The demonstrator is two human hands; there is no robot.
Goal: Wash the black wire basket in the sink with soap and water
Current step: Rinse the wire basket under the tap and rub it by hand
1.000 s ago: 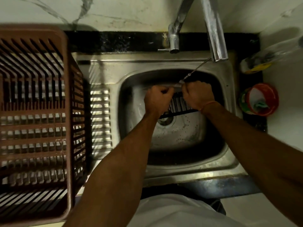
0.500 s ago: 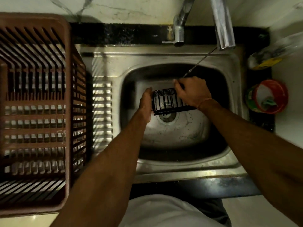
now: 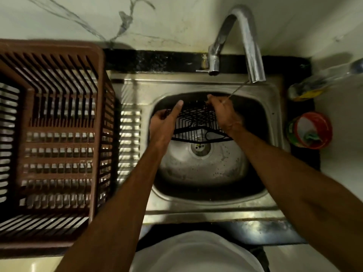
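Observation:
The black wire basket (image 3: 196, 120) is held tilted over the steel sink (image 3: 198, 209), above the drain. My left hand (image 3: 164, 124) grips its left side, thumb stretched up along the wire and fingers curled round the edge. My right hand (image 3: 224, 112) grips the basket's far right edge. A thin stream of water runs from the tap spout (image 3: 255, 75) onto my right hand. No soap or sponge shows in either hand.
A large brown slatted dish rack (image 3: 59, 134) stands on the drainboard to the left. To the right of the sink sit a red-rimmed tub (image 3: 312, 132) holding a green scrubber and a bottle (image 3: 314, 85) lying on its side.
My hands have moved apart from the far rim to the basket's two sides. The basket has been turned and tilted, so more of its wire grid faces me.

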